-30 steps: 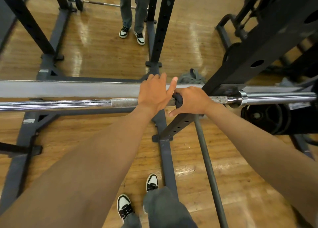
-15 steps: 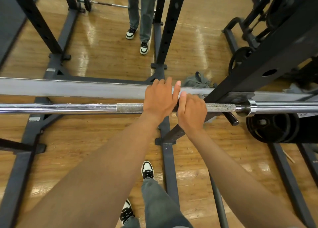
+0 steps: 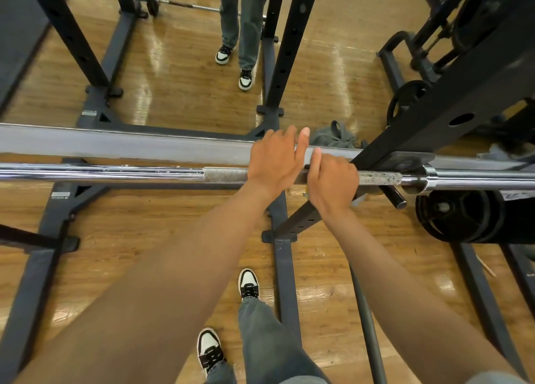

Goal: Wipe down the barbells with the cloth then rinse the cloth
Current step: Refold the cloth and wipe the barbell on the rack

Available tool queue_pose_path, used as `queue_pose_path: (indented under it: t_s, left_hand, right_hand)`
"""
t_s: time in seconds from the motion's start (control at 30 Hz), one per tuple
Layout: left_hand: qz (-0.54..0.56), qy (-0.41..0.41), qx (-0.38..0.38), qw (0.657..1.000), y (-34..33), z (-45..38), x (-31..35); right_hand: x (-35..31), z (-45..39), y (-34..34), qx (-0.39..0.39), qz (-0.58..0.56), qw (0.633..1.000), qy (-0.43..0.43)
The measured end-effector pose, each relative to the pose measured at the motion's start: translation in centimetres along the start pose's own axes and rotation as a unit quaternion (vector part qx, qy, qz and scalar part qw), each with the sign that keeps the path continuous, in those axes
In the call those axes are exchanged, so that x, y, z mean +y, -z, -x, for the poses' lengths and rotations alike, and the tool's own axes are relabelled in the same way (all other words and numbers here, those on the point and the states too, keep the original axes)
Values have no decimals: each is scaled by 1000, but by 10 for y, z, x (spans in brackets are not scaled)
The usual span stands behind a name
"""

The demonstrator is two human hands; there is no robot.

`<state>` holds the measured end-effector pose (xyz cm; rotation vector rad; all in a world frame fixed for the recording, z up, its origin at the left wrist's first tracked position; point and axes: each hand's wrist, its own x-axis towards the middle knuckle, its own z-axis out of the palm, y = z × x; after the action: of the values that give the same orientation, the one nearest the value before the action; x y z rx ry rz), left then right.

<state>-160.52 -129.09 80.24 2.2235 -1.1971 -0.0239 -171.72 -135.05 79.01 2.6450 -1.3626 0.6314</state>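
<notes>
Left hand (image 3: 273, 163): lay over the barbell (image 3: 121, 174) on its knurled section, fingers extended and spread loosely forward past the bar, thumb raised; no grip visibly closed around the bar. Right hand (image 3: 333, 181): immediately beside the left on the same bar, toward the sleeve end, fingers curled over the top of the shaft, thumb up; whether anything lay under the palm could not be told. The two hands nearly touched. Barbell: chrome shaft, horizontal, resting in the black rack upright (image 3: 451, 100) just beyond the right hand, collar and sleeve running past it. Cloth (image 3: 333, 137): a grey crumpled piece lay on the wooden floor (image 3: 173, 94) beyond the barbell, just past the hands, apart from both; identification as the cloth was likely, not certain. Black weight plate (image 3: 460, 218): below the barbell's sleeve end. Second barbell (image 3: 179, 5) with small plate: on the floor far beyond the first. Another person's legs (image 3: 243, 30) stood beyond the barbell, near that second bar. Wearer's own shoes (image 3: 249, 283): on the floor on the near side of the barbell.
</notes>
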Motion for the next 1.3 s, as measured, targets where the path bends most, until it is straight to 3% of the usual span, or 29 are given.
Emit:
queue_pose_path:
  t_s: [0.13, 0.23, 0.3, 0.4, 0.53, 0.7, 0.8, 0.93, 1.03, 1.17, 1.3]
  left_hand:
    - [10, 8, 26, 1000, 11, -1, -1]
    - [-69, -36, 13, 997, 20, 4, -11]
    - [-85, -24, -19, 996, 20, 9, -25]
    - [-94, -2, -33, 995, 16, 14, -36]
    - [-108, 6, -28, 994, 18, 11, -32]
    - [-104, 9, -12, 994, 18, 14, -34]
    - [-111, 4, -15, 994, 17, 14, -32]
    - [-116, -4, -3, 993, 17, 14, -32]
    - [-108, -3, 14, 994, 18, 14, -34]
    - [-108, -9, 27, 994, 16, 14, -32]
    - [-112, -17, 23, 993, 17, 14, -33]
  right_hand:
    - [-3, -2, 9, -68, 5, 992, 107]
    - [24, -26, 18, -183, -3, 980, 80]
    - [39, -39, 26, -256, -18, 965, 53]
    - [21, -41, 25, -275, 20, 956, 99]
    - [-18, -47, 26, -379, 17, 914, 142]
    - [20, -75, 26, -532, -58, 845, -26]
    - [9, -79, 26, -567, -29, 823, 1]
    - [-28, -73, 28, -605, -144, 782, 38]
    - [-19, -81, 31, -617, -130, 776, 5]
    - [-2, -99, 31, -728, -19, 683, -50]
    - [-31, -103, 21, -751, -34, 658, -52]
